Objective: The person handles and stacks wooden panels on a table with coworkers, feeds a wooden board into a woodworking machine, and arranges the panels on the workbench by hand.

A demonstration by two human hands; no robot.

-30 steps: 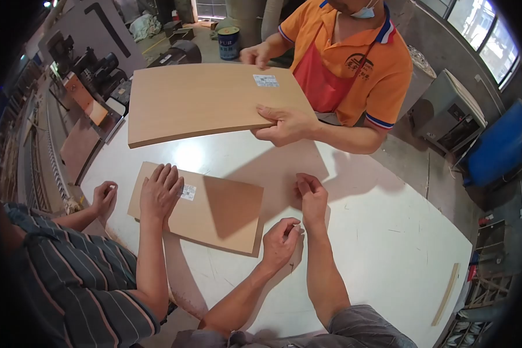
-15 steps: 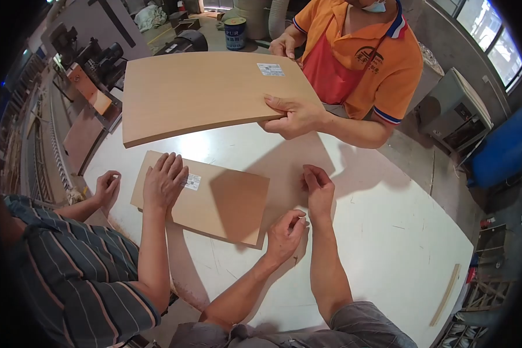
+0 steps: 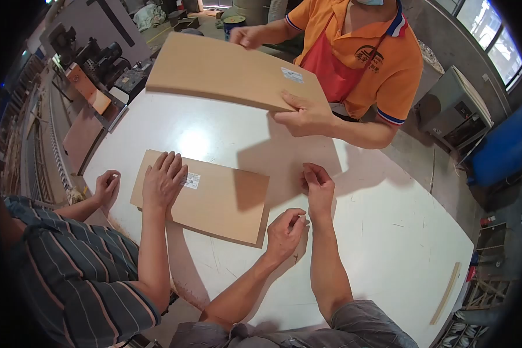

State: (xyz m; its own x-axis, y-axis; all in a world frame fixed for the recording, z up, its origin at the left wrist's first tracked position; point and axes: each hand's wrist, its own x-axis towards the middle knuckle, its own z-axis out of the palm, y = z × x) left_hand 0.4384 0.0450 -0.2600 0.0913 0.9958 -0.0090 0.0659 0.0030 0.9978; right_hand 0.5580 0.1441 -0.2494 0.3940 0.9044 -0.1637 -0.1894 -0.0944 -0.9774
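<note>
My left hand [image 3: 285,233] rests on the white table with its fingers curled together, just off the right end of a flat tan board [image 3: 226,194]. Beside it, my right hand [image 3: 319,190] also lies on the table, fingers loosely closed. Nothing shows in either hand. A co-worker's hand [image 3: 165,180] presses flat on the left part of the lower board, partly covering its white label [image 3: 190,180]. Above the table, a person in an orange shirt [image 3: 388,64] holds a second tan board [image 3: 226,69] at a tilt with both hands.
The white table [image 3: 388,249] has a rounded edge, and a thin wooden strip [image 3: 445,294] lies at its right. A person in a striped shirt [image 3: 75,267] stands at my left. Machinery [image 3: 98,75] stands behind on the left, and a blue barrel [image 3: 503,148] on the right.
The upper board has shifted right and up and tilted more, and the orange-shirted person's far hand has slid left along its back edge. My hands and the lower board have stayed put.
</note>
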